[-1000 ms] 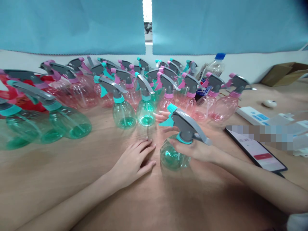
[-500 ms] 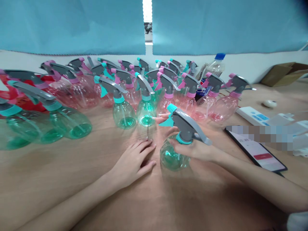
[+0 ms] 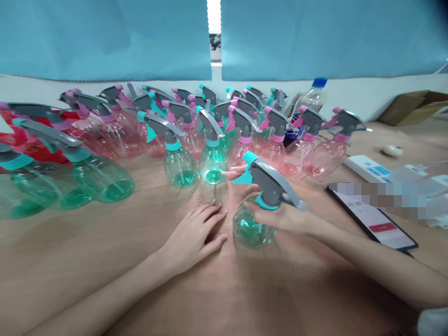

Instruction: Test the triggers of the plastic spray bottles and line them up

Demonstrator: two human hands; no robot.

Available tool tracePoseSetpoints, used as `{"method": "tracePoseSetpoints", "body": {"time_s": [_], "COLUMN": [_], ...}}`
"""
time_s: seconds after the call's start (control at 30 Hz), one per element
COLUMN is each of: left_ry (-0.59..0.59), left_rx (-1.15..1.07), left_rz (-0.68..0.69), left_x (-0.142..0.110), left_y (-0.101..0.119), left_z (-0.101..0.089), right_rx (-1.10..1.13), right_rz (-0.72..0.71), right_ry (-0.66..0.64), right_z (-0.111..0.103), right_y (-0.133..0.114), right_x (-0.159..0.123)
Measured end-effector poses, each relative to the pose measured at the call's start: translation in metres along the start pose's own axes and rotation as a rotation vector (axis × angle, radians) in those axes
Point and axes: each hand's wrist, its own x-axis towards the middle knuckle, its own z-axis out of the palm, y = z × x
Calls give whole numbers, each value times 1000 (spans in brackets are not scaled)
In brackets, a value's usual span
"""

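My right hand is wrapped round the neck of a green spray bottle with a grey and teal trigger head; the bottle stands upright on the wooden table. Some fingers reach past the head toward the bottles behind. My left hand lies flat on the table just left of that bottle, fingers stretched out, holding nothing.
Several green and pink spray bottles crowd the far and left part of the table. A phone lies to the right, with a white power strip, a clear water bottle and a cardboard box beyond.
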Motion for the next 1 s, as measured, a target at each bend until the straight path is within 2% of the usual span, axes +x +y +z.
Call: {"method": "tracePoseSetpoints", "body": {"time_s": [0.63, 1.0], "left_ry": [3, 6], "left_rx": [-1, 1], "left_rz": [1, -1], "left_x": [0, -1], "left_y": [-1, -1], "left_z": [1, 1], "right_rx": [212, 139], "right_rz": [-4, -32], "right_ry": [-53, -41], "right_z": [-6, -7], "right_y": [-14, -10], "right_x": [6, 4]}}
